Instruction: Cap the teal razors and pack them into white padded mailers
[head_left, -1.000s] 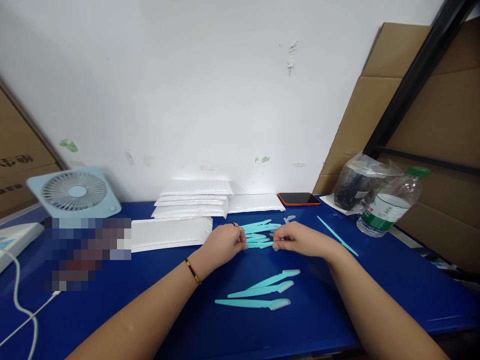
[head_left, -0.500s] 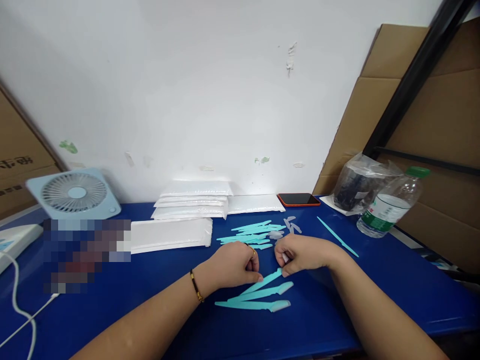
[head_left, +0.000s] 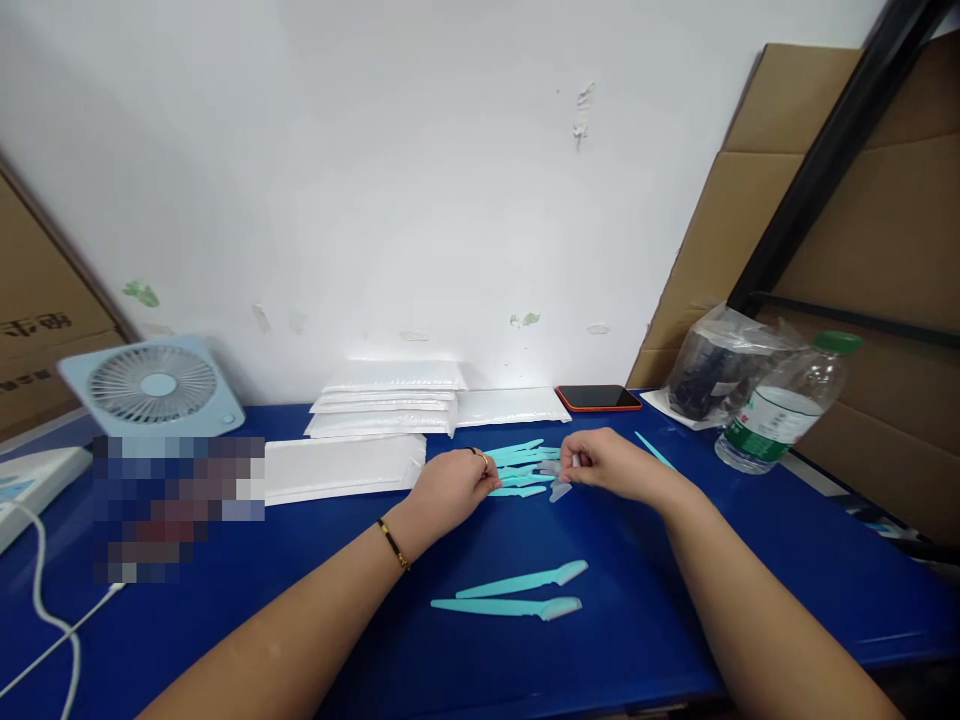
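My left hand is closed in a pinch at the handle ends of a pile of teal eyebrow razors, and one razor seems to run out from its fingertips. The fingers cover the handle ends. To the right of the pile, my right hand is pinched above small clear blade caps. A pale bit shows between its thumb and fingers, too small to make out. Nearer to me, two more eyebrow razors lie side by side with caps over their blades.
White padded packets are stacked against the wall, with another white packet in front. A phone, water bottle and bagged dark container stand right. One razor is partly behind my right arm. A fan stands left.
Both hands have moved away from me to the pile. The third razor in the near group, which was between my hands, is gone from there. Two razors stay in place.
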